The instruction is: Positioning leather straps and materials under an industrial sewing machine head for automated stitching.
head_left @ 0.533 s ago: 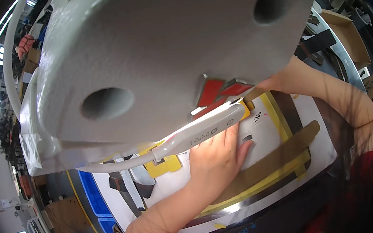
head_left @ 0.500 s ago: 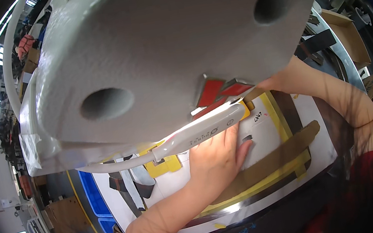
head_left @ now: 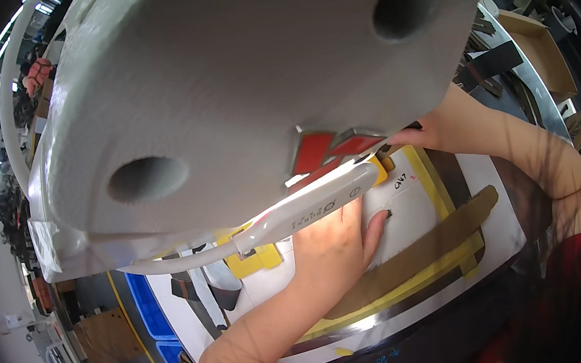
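Observation:
A large white sewing machine head [head_left: 249, 73] with a red and silver emblem fills the upper middle and hides much of the work area. Below it, my left hand [head_left: 328, 243] lies flat on the white work surface, thumb stretched out to the right. A small dark piece [head_left: 388, 214] is by the thumb's tip; the other fingertips are behind a white lamp [head_left: 303, 210]. My right hand [head_left: 425, 134] is at the machine's right lower edge, thumb pointing left beside a small dark piece. Its fingers are partly hidden, and what they pinch is unclear.
A brown strip [head_left: 424, 247] edged with yellow tape lies in front of my hands. Dark and white straps [head_left: 209, 291] are at the left, near a yellow plate [head_left: 254, 261]. Blue bins [head_left: 148, 305] stand left of the table; a cardboard box [head_left: 538, 51] is at the far right.
My left hand has shifted slightly left, its thumb now nearer the small dark piece. The right hand has drawn slightly left, and a dark piece shows beside it. The view has shifted a little.

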